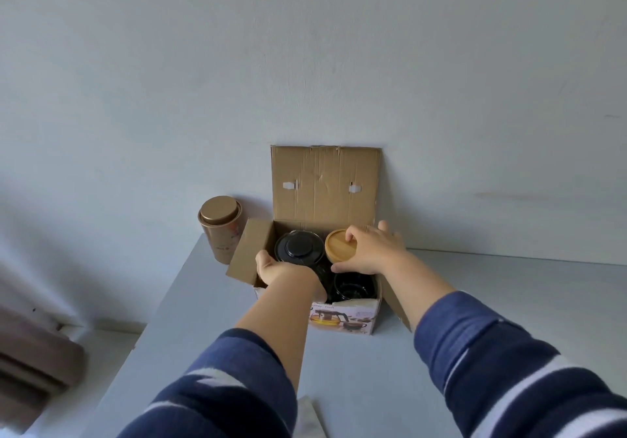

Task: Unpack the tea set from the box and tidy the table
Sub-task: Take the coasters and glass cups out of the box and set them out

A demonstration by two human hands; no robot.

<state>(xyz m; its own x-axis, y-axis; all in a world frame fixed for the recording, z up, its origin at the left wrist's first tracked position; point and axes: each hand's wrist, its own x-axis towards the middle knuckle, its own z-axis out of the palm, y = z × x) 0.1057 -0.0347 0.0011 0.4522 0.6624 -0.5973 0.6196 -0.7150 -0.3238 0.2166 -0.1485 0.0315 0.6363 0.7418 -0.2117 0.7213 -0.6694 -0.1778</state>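
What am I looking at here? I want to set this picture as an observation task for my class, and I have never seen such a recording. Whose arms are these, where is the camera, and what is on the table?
There is no machine: a person wears one camera on the head, looking forward and down, so the two arms in striped blue sleeves are the wearer's own. On a grey table, against the wall, stands an open cardboard box with its lid flap up. Inside are a dark teapot and dark cups. The left hand reaches into the box by the teapot. The right hand grips a round wooden lid over the box. A gold tin stands left of the box.
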